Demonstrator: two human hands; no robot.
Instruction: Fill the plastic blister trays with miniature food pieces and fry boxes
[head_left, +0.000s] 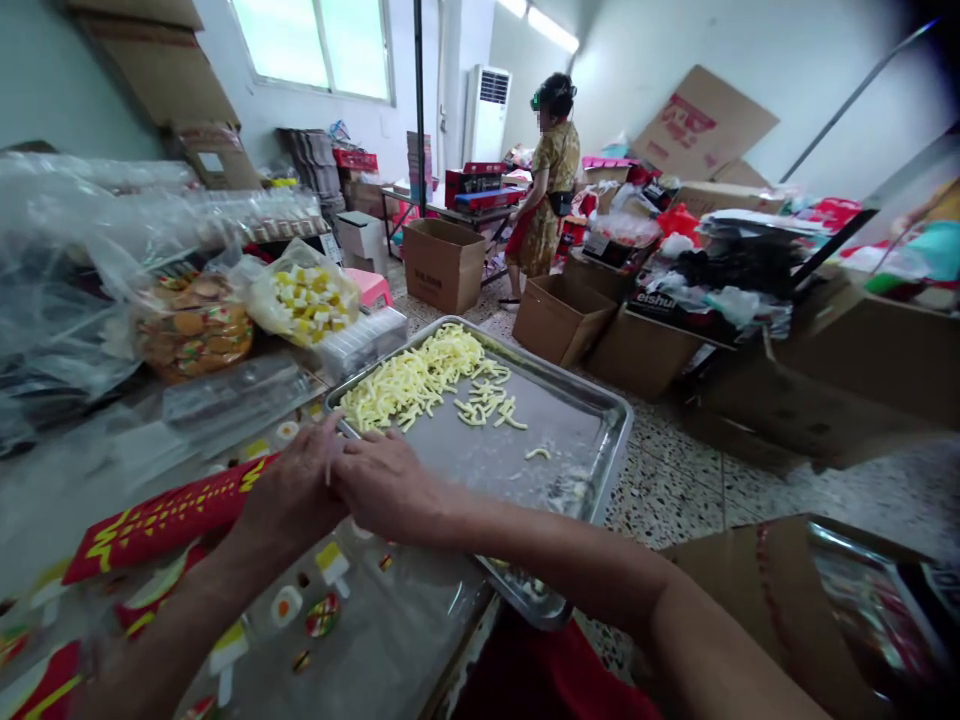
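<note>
My left hand (298, 478) and my right hand (390, 482) meet at the near left edge of a metal tray (551, 400). Both have their fingers curled and pressed together; whatever is between them is hidden. Pale yellow fry-shaped strips (420, 375) lie heaped on the tray's far left side, with a few loose ones toward its middle. Beneath my left forearm, a red card with yellow lettering (161, 522) rests on the plastic-covered table (375, 640). Small food-shaped pieces, such as a fried egg (286, 606) and a yellow-and-white popsicle (332, 568), lie around it.
Behind the table's left side are a bag of yellow-and-white pieces (311, 300), a bag of burger-like pieces (193, 325) and clear plastic boxes (364, 342). Cardboard boxes (559, 318) stand on the floor ahead and right. Another person (551, 190) stands farther back.
</note>
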